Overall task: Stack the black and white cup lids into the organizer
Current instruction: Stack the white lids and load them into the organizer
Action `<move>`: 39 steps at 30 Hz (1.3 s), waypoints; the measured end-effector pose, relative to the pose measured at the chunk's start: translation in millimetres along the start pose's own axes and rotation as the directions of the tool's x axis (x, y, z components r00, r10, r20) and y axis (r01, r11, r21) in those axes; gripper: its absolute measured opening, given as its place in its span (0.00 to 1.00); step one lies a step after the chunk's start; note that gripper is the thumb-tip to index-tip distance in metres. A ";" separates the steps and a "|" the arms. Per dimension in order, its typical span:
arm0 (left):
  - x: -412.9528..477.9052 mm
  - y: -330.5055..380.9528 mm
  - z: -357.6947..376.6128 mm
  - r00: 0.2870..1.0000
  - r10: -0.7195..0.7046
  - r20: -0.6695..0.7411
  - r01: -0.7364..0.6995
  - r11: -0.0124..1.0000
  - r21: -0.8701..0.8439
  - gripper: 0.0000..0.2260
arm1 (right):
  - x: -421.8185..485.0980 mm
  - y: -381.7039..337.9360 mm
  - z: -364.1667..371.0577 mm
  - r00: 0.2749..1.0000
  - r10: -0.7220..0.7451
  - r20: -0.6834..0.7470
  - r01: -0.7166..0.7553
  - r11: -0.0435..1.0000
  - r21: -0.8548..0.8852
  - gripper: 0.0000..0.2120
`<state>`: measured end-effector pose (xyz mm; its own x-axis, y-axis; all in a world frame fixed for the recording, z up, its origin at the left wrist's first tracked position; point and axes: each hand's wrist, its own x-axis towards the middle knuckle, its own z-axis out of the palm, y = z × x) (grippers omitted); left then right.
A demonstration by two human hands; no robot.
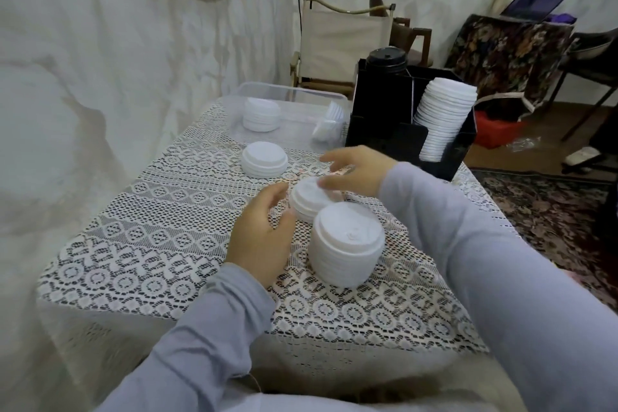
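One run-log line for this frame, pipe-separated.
phase: hands at middle white lid stack | left hand: beside it | right hand: over its top | grip: unclear | organizer: white lids, black lids inside

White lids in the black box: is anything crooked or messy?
Yes. The white lid stack in the black organizer leans sideways instead of standing straight, and its top pokes above the rim. Nothing looks spilled or broken.
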<state>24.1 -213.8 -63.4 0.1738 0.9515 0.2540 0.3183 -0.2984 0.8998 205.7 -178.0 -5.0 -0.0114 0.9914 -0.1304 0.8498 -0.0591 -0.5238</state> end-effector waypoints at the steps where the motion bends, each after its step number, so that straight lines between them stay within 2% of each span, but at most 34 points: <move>1: 2.0 -2.1 1.3 0.999 -0.042 0.022 0.041 0.997 0.058 0.18 | 9.0 -4.9 5.5 0.999 0.024 0.046 -0.019 0.995 -0.097 0.30; 3: 4.7 -4.2 2.5 0.999 -0.045 0.026 0.042 0.990 0.135 0.19 | 21.9 -12.2 13.0 0.995 0.043 0.093 -0.022 0.975 -0.220 0.34; 7: 7.1 -7.4 3.8 0.998 -0.022 0.054 0.005 0.953 0.302 0.23 | 30.0 -18.8 12.7 0.981 0.076 0.179 -0.032 0.971 -0.239 0.39; 10: 10.3 -9.2 4.5 0.997 -0.008 0.081 -0.020 0.938 0.347 0.25 | 29.5 -20.7 13.5 0.985 0.042 0.167 0.005 0.963 -0.269 0.38; 12: 15.7 -6.3 2.7 0.996 -0.014 0.083 -0.005 0.976 0.219 0.25 | 27.8 -21.9 10.8 0.992 -0.029 0.123 0.059 0.968 -0.243 0.38; 14: 21.4 0.2 -1.6 0.993 -0.101 0.061 0.106 0.992 -0.075 0.23 | 23.8 -23.8 4.0 0.989 -0.122 0.087 0.137 0.972 -0.192 0.37; 15: 24.7 3.2 -4.7 0.982 -0.176 0.066 0.188 0.944 -0.272 0.22 | 21.2 -24.8 0.4 0.984 -0.165 0.073 0.175 0.972 -0.156 0.36; 17: 29.6 6.6 -10.3 0.947 -0.291 0.139 0.313 0.724 -0.615 0.18 | 16.3 -26.0 -4.5 0.970 -0.238 0.056 0.242 0.966 -0.094 0.36; 19: 31.3 6.9 -14.0 0.932 -0.295 0.212 0.348 0.556 -0.755 0.14 | 12.4 -26.7 -5.6 0.960 -0.274 0.047 0.277 0.959 -0.058 0.35; 21: 31.2 7.2 -15.6 0.926 -0.282 0.250 0.363 0.485 -0.796 0.12 | 9.4 -26.8 -5.7 0.953 -0.301 0.044 0.301 0.953 -0.012 0.35; 24: 31.4 5.7 -15.9 0.925 -0.256 0.281 0.370 0.442 -0.817 0.12 | 6.3 -26.7 -5.4 0.937 -0.347 0.048 0.346 0.938 0.031 0.32; 29: 30.0 5.2 -14.9 0.930 -0.231 0.286 0.362 0.434 -0.825 0.14 | 1.7 -27.6 -3.7 0.930 -0.364 0.049 0.362 0.931 0.048 0.32; 39: 27.0 9.3 -9.8 0.931 -0.246 0.271 0.359 0.462 -0.811 0.08 | 0.8 -17.9 1.3 0.934 -0.352 0.054 0.342 0.928 0.147 0.31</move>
<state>22.7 -190.2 -44.7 0.3363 0.9382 -0.0812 -0.5467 0.2647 0.7944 189.8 -176.3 3.3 -0.3383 0.9409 0.0177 0.7077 0.2667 -0.6542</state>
